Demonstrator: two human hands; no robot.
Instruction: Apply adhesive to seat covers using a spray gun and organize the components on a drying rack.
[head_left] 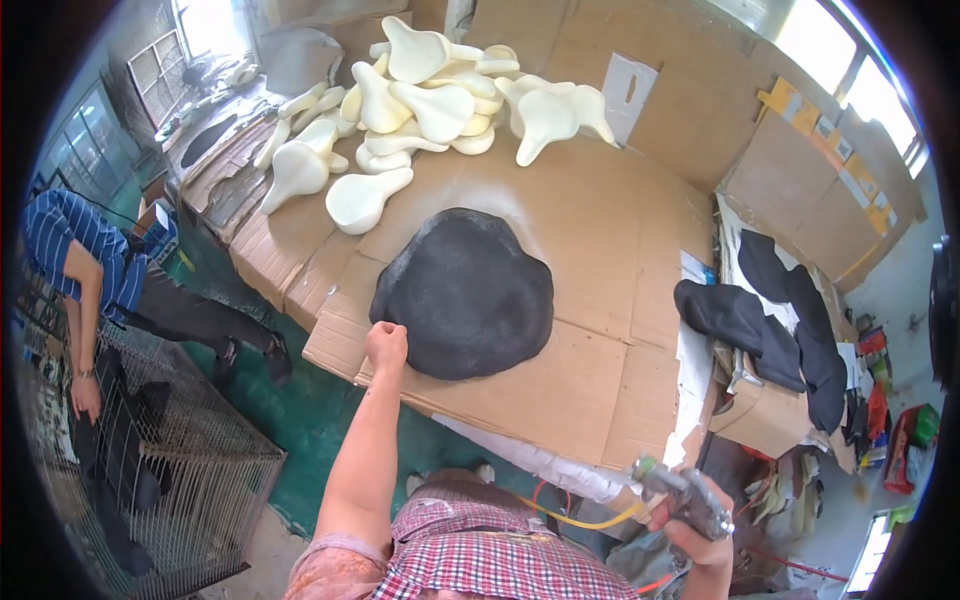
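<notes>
Overspray is the risk; left hand (386,347) pinches the black piece (464,293) by its edge; right hand (700,530), fingers clenched on the spray gun (685,497), could hit it.

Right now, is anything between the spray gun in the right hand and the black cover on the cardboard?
Nothing visible. The spray gun sits low by the table's edge; only bare cardboard lies between it and the black cover. The left hand touches the cover's near-left edge.

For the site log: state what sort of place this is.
Probably a small workshop making padded seats: a heap of cream foam seat shapes, a black cover piece on a cardboard-topped bench, and a spray gun.
</notes>
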